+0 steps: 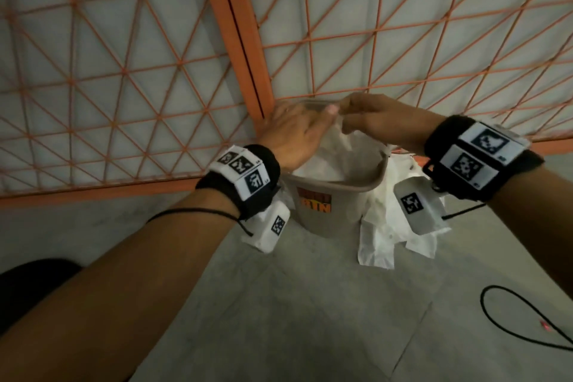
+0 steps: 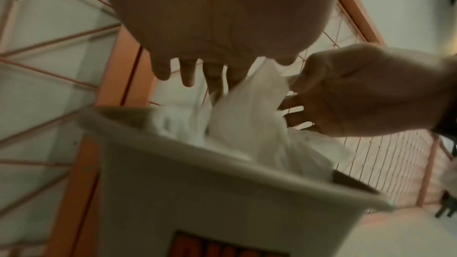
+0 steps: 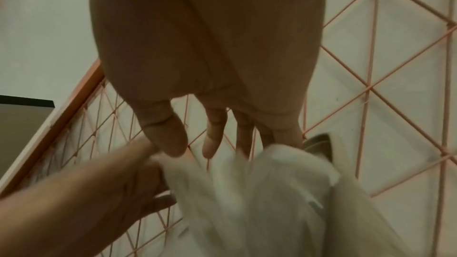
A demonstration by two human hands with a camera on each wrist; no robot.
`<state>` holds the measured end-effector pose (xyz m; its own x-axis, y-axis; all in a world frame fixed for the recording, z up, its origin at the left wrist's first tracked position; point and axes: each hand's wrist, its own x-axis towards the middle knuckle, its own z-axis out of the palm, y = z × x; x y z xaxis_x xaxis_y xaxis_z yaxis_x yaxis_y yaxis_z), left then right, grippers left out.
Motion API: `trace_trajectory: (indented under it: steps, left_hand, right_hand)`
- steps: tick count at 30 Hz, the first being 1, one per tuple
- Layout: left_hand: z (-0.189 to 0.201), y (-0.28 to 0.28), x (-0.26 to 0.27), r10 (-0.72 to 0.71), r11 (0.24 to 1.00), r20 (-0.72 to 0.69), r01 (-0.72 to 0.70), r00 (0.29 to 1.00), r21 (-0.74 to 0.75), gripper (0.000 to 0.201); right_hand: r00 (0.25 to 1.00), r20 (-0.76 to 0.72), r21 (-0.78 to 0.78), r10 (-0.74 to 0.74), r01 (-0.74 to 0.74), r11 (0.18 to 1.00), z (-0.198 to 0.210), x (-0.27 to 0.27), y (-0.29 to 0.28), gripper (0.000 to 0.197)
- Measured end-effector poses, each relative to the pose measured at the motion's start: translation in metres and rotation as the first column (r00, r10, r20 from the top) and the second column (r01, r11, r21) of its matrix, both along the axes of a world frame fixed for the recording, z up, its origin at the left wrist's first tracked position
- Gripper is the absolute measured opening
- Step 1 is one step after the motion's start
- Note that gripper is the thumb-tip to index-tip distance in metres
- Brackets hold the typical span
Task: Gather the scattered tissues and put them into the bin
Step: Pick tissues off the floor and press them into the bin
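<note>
A beige bin (image 1: 336, 205) with an orange label stands on the floor against an orange mesh fence. White tissues (image 1: 335, 155) fill its top. Both hands are over the bin's far rim. My left hand (image 1: 313, 121) holds the bundle of tissues (image 3: 247, 192) between thumb and fingers. My right hand (image 1: 350, 112) pinches the bundle's upper edge (image 2: 272, 77) with thumb and forefinger, its other fingers spread. More tissues (image 1: 381, 236) lie on the floor right of the bin, and another (image 1: 252, 237) lies to its left, partly hidden by my wrist camera.
The orange mesh fence (image 1: 242, 40) closes off the space right behind the bin. A black cable (image 1: 508, 316) loops on the grey floor at the lower right. A dark object (image 1: 28, 285) sits at the left edge.
</note>
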<state>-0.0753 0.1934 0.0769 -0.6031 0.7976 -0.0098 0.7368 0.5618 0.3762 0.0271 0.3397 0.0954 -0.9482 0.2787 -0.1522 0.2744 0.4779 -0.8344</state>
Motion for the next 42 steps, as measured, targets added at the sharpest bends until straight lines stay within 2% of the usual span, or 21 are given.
trace_trajectory:
  steps: [2,4,5,7,9,10,11,13,15,17,19,21,23,25,27,29,32,35,38,42]
  left_hand:
    - [-0.008,-0.013,-0.004,-0.036,0.990,-0.167,0.012,0.985,-0.140,0.052]
    - [-0.006,-0.026,-0.006,-0.092,0.992,-0.270,0.064,0.958,-0.111,0.041]
    - [-0.005,-0.033,-0.009,-0.096,0.995,-0.267,0.088,0.959,-0.042,0.045]
    - [-0.009,-0.050,-0.019,-0.002,0.972,-0.166,0.041,0.986,0.233,0.048]
    - [-0.023,-0.066,-0.031,0.184,0.855,-0.046,-0.137,0.982,0.499,0.037]
    - [-0.033,-0.073,-0.034,0.273,0.799,0.021,-0.239,0.962,0.551,0.032]
    - [-0.046,-0.079,-0.037,0.342,0.769,0.078,-0.327,0.936,0.549,0.030]
    - [-0.078,-0.087,-0.042,0.404,0.795,0.145,-0.425,0.903,0.433,0.029]
    - [-0.116,-0.091,-0.046,0.356,0.866,0.185,-0.398,0.916,0.304,0.030]
    - [-0.155,-0.091,-0.050,0.314,0.920,0.229,-0.355,0.921,0.167,0.034]
    - [-0.185,-0.087,-0.055,0.359,0.930,0.247,-0.367,0.900,-0.017,0.041]
    - [-0.207,-0.078,-0.061,0.367,0.928,0.228,-0.339,0.902,-0.153,0.046]
    - [-0.218,-0.068,-0.066,0.314,0.936,0.180,-0.273,0.932,-0.221,0.052]
    - [-0.229,-0.057,-0.071,0.253,0.941,0.131,-0.212,0.959,-0.265,0.057]
    - [-0.242,-0.050,-0.075,0.197,0.933,0.095,-0.157,0.976,-0.324,0.059]
    - [-0.252,-0.048,-0.075,0.138,0.919,0.030,-0.117,0.990,-0.377,0.056]
    - [-0.261,-0.046,-0.074,0.100,0.930,-0.071,-0.119,0.992,-0.347,0.043]
    - [-0.264,-0.048,-0.076,0.099,0.962,-0.103,-0.121,0.990,-0.244,0.032]
    - [-0.263,-0.053,-0.077,0.143,0.979,-0.049,-0.149,0.988,-0.141,0.026]
    - [-0.264,-0.074,-0.061,0.265,0.962,0.060,-0.268,0.962,0.044,0.019]
  right_hand:
    - [0.999,0.032,-0.013,0.028,-0.028,1.000,-0.001,0.007,0.002,0.033]
    - [1.000,-0.006,0.023,0.018,-0.018,1.000,0.003,0.014,0.003,0.035]
    - [0.999,-0.050,0.032,0.014,-0.012,0.999,0.006,0.018,0.004,0.034]
    - [0.983,-0.185,-0.014,-0.018,0.016,1.000,0.009,0.026,0.007,0.034]
    - [0.936,-0.338,-0.121,-0.103,0.066,0.990,0.007,0.038,0.008,0.031]
    - [0.907,-0.393,-0.163,-0.152,0.094,0.982,0.001,0.045,0.009,0.031]
    - [0.886,-0.423,-0.195,-0.190,0.115,0.974,-0.008,0.051,0.012,0.032]
    - [0.881,-0.389,-0.223,-0.270,0.194,0.955,-0.039,0.063,0.025,0.029]
    - [0.889,-0.281,-0.197,-0.362,0.316,0.928,-0.079,0.073,0.047,0.021]
    - [0.872,-0.175,-0.180,-0.458,0.429,0.885,-0.119,0.085,0.066,0.026]
    - [0.843,-0.151,-0.150,-0.516,0.496,0.855,-0.150,0.093,0.065,0.021]
    - [0.832,-0.120,-0.119,-0.541,0.529,0.840,-0.161,0.094,0.040,0.025]
    - [0.861,-0.075,-0.015,-0.503,0.503,0.864,-0.176,0.090,0.023,0.034]
    - [0.878,0.047,0.157,-0.476,0.464,0.872,-0.194,0.083,0.014,0.030]
    - [0.882,0.161,0.309,-0.442,0.380,0.872,-0.212,0.078,0.011,0.052]
    - [0.881,0.217,0.395,-0.420,0.314,0.864,-0.225,0.075,0.009,0.065]
    - [0.879,0.248,0.464,-0.408,0.262,0.846,-0.237,0.074,0.009,0.060]
    - [0.893,0.206,0.488,-0.400,0.260,0.833,-0.242,0.074,0.011,0.044]
    - [0.885,0.182,0.475,-0.428,0.302,0.827,-0.243,0.074,0.019,0.024]
    - [0.866,0.146,0.408,-0.478,0.387,0.827,-0.239,0.081,0.031,0.017]
